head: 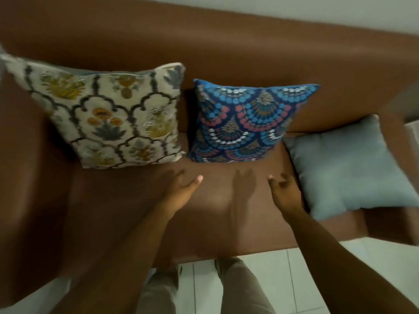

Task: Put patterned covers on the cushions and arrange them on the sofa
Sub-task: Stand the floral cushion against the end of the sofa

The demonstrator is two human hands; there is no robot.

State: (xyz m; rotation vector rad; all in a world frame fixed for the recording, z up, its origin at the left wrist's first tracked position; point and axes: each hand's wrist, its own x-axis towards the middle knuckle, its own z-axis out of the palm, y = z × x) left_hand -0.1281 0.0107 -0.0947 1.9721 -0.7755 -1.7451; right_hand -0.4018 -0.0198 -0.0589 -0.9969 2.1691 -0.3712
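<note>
Blue cushion beyond both spread, empty hands: left, right.

A white tiled floor with thin grout lines runs along the lower edge, and a pale wall crosses the upper right corner.

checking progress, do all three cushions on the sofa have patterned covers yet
No, the cream floral cushion and the blue cushion are covered, but the grey cushion at the right is plain.
</note>
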